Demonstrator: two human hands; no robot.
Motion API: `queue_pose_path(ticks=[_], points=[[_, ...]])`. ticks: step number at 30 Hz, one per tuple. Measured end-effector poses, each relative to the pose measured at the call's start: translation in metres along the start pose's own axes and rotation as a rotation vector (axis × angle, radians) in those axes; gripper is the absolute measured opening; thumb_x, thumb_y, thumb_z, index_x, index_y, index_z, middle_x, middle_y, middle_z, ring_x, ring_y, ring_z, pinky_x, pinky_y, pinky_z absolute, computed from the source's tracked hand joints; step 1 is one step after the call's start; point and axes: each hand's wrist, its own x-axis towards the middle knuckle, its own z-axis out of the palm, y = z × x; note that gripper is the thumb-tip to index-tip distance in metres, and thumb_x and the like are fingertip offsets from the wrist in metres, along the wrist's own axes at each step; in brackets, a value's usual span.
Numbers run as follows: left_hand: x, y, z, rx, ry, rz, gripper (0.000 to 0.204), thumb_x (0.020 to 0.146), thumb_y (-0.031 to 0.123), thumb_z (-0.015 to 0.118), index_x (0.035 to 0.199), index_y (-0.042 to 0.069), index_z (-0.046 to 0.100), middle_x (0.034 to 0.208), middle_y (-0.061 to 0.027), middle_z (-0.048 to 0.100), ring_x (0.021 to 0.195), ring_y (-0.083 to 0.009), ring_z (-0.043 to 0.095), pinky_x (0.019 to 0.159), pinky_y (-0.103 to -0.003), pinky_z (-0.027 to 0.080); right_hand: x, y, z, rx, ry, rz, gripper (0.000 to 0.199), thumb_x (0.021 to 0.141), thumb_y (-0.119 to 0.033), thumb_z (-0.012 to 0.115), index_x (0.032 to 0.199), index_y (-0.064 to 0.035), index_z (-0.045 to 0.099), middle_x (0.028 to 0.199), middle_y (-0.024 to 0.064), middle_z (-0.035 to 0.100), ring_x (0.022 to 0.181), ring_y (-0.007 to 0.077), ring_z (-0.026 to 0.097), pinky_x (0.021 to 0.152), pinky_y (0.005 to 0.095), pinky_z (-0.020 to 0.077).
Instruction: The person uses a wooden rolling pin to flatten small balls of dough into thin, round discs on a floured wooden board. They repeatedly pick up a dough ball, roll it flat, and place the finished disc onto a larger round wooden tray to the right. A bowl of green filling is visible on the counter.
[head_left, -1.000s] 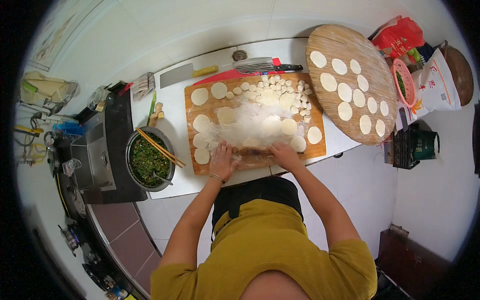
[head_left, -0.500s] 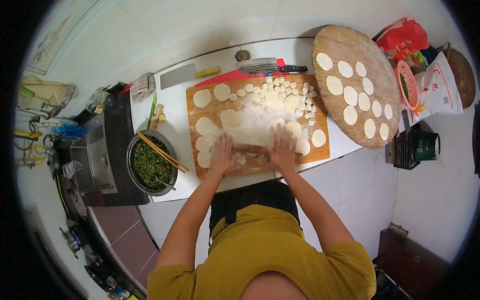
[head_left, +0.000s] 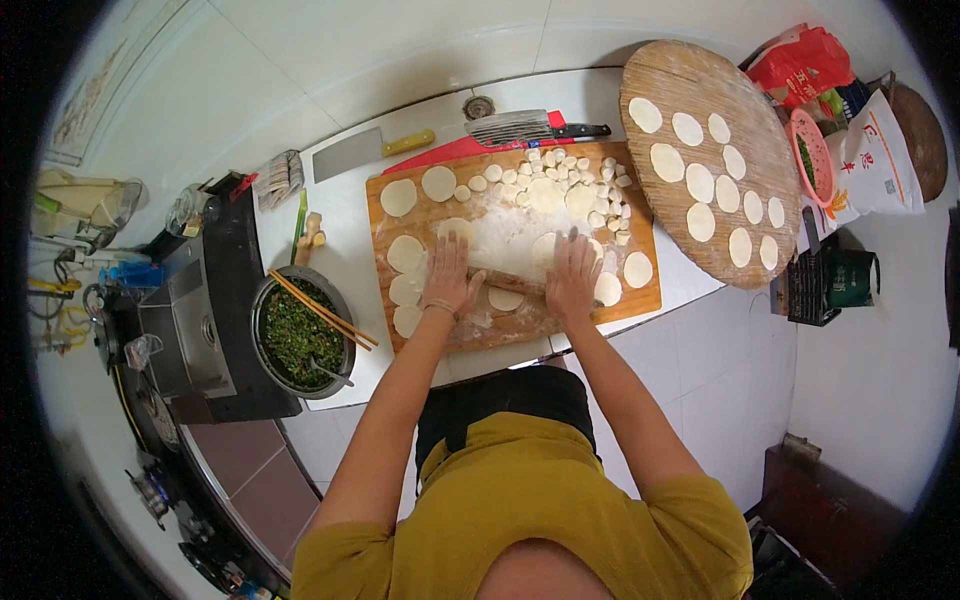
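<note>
From the head view, both hands, left [head_left: 450,280] and right [head_left: 572,280], press flat with open grip on a rolling pin [head_left: 508,282] over a dough round [head_left: 506,299] on the floured board [head_left: 640,225]. Many rolled rounds fill the round tray [head_left: 700,90]; a heap of small dough pieces [head_left: 572,178] looks unrolled

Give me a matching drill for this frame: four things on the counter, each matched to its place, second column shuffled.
Things:
1. rolling pin
2. chopsticks
3. cleaver
4. round board

Places:
A. across the bowl of chopped greens
B. right of the cutting board, dotted with dough discs
C. under both hands
D. flat on the counter behind the cutting board, toward the left

Pairs: 1-C, 2-A, 3-D, 4-B
</note>
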Motion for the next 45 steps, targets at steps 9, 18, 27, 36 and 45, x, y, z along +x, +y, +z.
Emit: queue_pose_path(ticks=[9,18,27,36,45], points=[[-0.071,-0.015,0.016,0.036,-0.024,0.041,0.078,0.088,0.044,0.051,0.146,0.005,0.018,0.153,-0.0175,0.014,0.140,-0.0347,0.015,0.114,-0.048,0.016,-0.066,-0.007,-0.004,0.072,-0.125,-0.144,0.064,0.089,-0.033,0.047,0.145,-0.0099,0.028,0.151,0.0165,0.021,0.138,0.0389,0.020,0.110,0.0589,0.0121],[-0.062,-0.007,0.000,-0.029,-0.111,-0.022,0.074,0.091,0.045,0.044,0.147,0.005,0.016,0.154,-0.0184,0.008,0.141,-0.0361,0.012,0.114,-0.047,0.011,-0.063,0.006,-0.013,0.118,-0.173,-0.116,0.061,0.087,-0.031,0.052,0.140,-0.0082,0.033,0.144,0.0201,0.029,0.134,0.0380,0.026,0.108,0.0573,0.0149],[-0.054,0.015,-0.021,-0.214,0.372,-0.163,0.071,0.085,0.029,0.057,0.140,-0.002,0.026,0.142,-0.0264,0.029,0.131,-0.0411,0.029,0.108,-0.049,0.024,-0.080,0.019,-0.009,0.258,-0.172,-0.263,0.035,0.074,-0.017,0.064,0.104,-0.0039,0.051,0.100,0.0158,0.053,0.093,0.0343,0.054,0.079,0.0453,0.0429],[-0.038,0.088,0.018,-0.110,0.037,-0.134,0.068,0.080,0.033,0.063,0.132,-0.003,0.039,0.124,-0.0255,0.047,0.116,-0.0379,0.045,0.099,-0.045,0.037,-0.060,0.017,-0.073,0.591,-0.113,0.050,0.033,0.075,-0.010,0.066,0.102,-0.0049,0.048,0.098,0.0171,0.050,0.090,0.0393,0.054,0.070,0.0465,0.0456],[-0.027,0.023,0.028,0.003,-0.071,0.547,0.068,0.076,0.021,0.060,0.135,-0.001,0.036,0.142,-0.0228,0.032,0.133,-0.0362,0.031,0.109,-0.045,0.027,-0.054,0.062,-0.064,0.453,-0.172,0.057,0.026,0.074,-0.006,0.063,0.095,-0.0053,0.049,0.089,0.0181,0.053,0.083,0.0408,0.056,0.067,0.0476,0.0449]])
